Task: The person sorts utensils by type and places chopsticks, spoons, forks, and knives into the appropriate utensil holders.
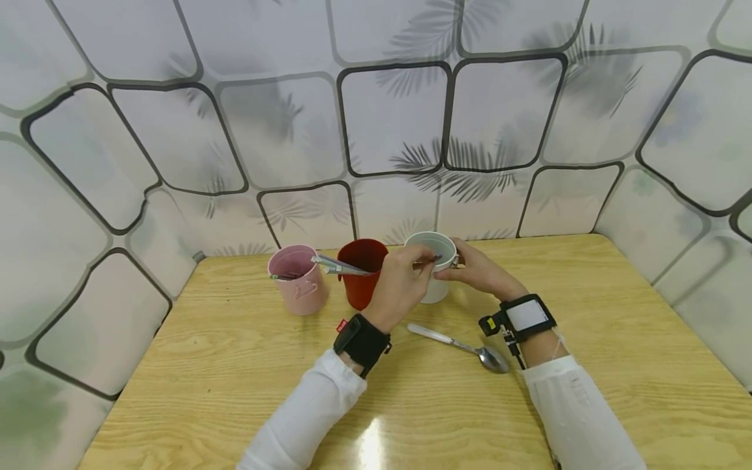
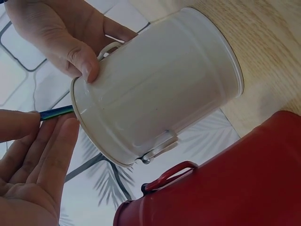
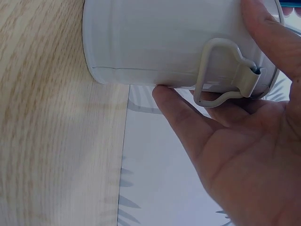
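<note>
A white metal bucket point(image 1: 435, 290) stands upright on the table, and my right hand point(image 1: 484, 269) grips its rim from the right side. In the right wrist view, the fingers lie around the bucket point(image 3: 155, 42) beside its wire handle point(image 3: 202, 70). My left hand point(image 1: 395, 282) is over the bucket's near left rim. Between its thumb and fingers it pinches a thin shiny blue-green stick point(image 2: 56, 112), whose far end goes in past the rim. The bucket's inside is mostly hidden. A spoon point(image 1: 492, 359) with a whitish handle lies on the table below the hands.
Left of the white bucket stands a red bucket point(image 1: 355, 290) with several pale grey handles point(image 1: 341, 266) leaning out. Farther left is a pink bucket point(image 1: 302, 297) holding thin dark items point(image 1: 284, 277). A patterned wall covering point(image 1: 399, 124) rises behind the wooden table point(image 1: 235, 365).
</note>
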Demonstrator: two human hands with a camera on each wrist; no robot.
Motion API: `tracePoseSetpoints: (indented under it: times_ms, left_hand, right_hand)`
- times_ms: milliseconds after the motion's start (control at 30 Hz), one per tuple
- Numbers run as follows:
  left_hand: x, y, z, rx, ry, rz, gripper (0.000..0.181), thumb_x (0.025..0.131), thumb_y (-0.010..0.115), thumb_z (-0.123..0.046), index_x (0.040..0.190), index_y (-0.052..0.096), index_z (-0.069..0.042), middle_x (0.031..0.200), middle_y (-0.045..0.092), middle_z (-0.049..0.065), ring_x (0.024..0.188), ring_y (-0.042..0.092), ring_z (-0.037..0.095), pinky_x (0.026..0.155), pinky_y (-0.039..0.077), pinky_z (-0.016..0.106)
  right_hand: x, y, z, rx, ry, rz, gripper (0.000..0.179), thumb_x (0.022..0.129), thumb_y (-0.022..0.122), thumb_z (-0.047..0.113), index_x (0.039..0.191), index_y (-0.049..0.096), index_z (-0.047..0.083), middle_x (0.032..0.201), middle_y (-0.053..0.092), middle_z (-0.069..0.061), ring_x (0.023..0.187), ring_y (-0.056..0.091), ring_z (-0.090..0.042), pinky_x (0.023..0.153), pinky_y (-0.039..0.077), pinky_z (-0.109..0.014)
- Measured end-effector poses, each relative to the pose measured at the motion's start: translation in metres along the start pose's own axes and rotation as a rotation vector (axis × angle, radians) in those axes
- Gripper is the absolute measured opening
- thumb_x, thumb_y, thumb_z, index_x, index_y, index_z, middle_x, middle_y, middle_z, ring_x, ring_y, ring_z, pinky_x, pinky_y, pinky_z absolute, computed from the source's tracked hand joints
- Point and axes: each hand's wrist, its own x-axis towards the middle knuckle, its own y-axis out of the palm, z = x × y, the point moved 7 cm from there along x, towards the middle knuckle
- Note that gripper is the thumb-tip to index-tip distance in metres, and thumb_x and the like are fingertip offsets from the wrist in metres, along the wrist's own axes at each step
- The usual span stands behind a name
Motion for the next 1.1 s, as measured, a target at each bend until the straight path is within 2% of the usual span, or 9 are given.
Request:
tracePoseSetpoints:
  times_ms: [167, 300, 500, 667, 800, 900, 1000, 1100]
  left_hand:
    - [-0.001, 0.0, 0.0, 0.025, -0.007, 0.026, 0.012, 0.094, 0.071, 0.003, 0.106, 0.073, 0.001, 0.104, 0.074, 0.011, 0.098, 0.072, 0.023, 0.089, 0.057, 0.024]
    - [-0.001, -0.005, -0.007, 0.036, 0.024, 0.006, 0.014, 0.094, 0.07, 0.005, 0.107, 0.074, 0.002, 0.105, 0.074, 0.012, 0.097, 0.073, 0.024, 0.089, 0.058, 0.026]
    - [-0.005, -0.02, -0.028, 0.043, 0.13, -0.073, 0.014, 0.093, 0.07, 0.008, 0.105, 0.073, 0.004, 0.101, 0.074, 0.014, 0.096, 0.072, 0.025, 0.088, 0.058, 0.026]
    - [-0.013, -0.024, -0.054, 0.056, 0.256, -0.109, 0.012, 0.093, 0.071, 0.006, 0.104, 0.072, 0.001, 0.099, 0.073, 0.012, 0.093, 0.07, 0.023, 0.086, 0.057, 0.023]
    - [-0.02, -0.021, -0.076, 0.113, 0.347, -0.091, 0.012, 0.094, 0.07, 0.004, 0.105, 0.071, 0.0, 0.099, 0.072, 0.01, 0.089, 0.07, 0.02, 0.085, 0.055, 0.019]
    - [-0.024, -0.018, -0.087, 0.154, 0.386, -0.063, 0.014, 0.094, 0.07, 0.003, 0.107, 0.072, -0.001, 0.101, 0.072, 0.008, 0.089, 0.069, 0.017, 0.087, 0.054, 0.016]
    - [-0.026, -0.012, -0.092, 0.182, 0.402, -0.006, 0.016, 0.094, 0.07, 0.001, 0.109, 0.072, -0.003, 0.099, 0.072, 0.005, 0.089, 0.067, 0.014, 0.084, 0.052, 0.014]
    - [-0.028, 0.0, -0.089, 0.211, 0.383, 0.08, 0.014, 0.095, 0.07, -0.002, 0.109, 0.072, -0.004, 0.099, 0.072, 0.003, 0.091, 0.066, 0.013, 0.086, 0.052, 0.016]
  right_hand:
    - [0.0, 0.0, 0.0, -0.005, 0.002, 0.002, 0.07, 0.097, 0.074, 0.019, 0.155, 0.038, 0.005, 0.149, 0.049, -0.019, 0.14, 0.043, -0.041, 0.111, 0.038, -0.061]
    - [0.0, 0.0, 0.001, -0.011, 0.01, 0.001, 0.071, 0.097, 0.075, 0.021, 0.156, 0.038, 0.006, 0.15, 0.048, -0.018, 0.14, 0.043, -0.041, 0.111, 0.039, -0.061]
    - [-0.001, 0.0, 0.002, -0.008, 0.014, 0.006, 0.071, 0.097, 0.075, 0.022, 0.156, 0.038, 0.008, 0.151, 0.047, -0.017, 0.14, 0.042, -0.041, 0.11, 0.04, -0.06]
    - [-0.002, 0.0, 0.001, -0.008, 0.011, 0.016, 0.067, 0.099, 0.072, 0.018, 0.156, 0.037, 0.008, 0.149, 0.047, -0.018, 0.136, 0.045, -0.04, 0.108, 0.041, -0.059]
    - [-0.002, -0.001, 0.001, -0.047, -0.001, 0.009, 0.065, 0.102, 0.067, 0.016, 0.158, 0.035, 0.005, 0.149, 0.048, -0.021, 0.133, 0.047, -0.04, 0.107, 0.042, -0.059]
    - [-0.002, -0.002, 0.002, -0.068, -0.014, -0.004, 0.065, 0.102, 0.066, 0.017, 0.158, 0.035, 0.004, 0.15, 0.048, -0.022, 0.135, 0.047, -0.042, 0.109, 0.04, -0.061]
    - [-0.002, -0.002, 0.005, -0.047, -0.031, -0.004, 0.066, 0.1, 0.067, 0.013, 0.157, 0.035, 0.002, 0.152, 0.046, -0.023, 0.138, 0.044, -0.044, 0.112, 0.036, -0.062]
    - [-0.002, -0.002, 0.005, -0.028, -0.036, -0.007, 0.068, 0.098, 0.069, 0.008, 0.156, 0.035, -0.001, 0.152, 0.045, -0.025, 0.14, 0.042, -0.047, 0.114, 0.034, -0.063]
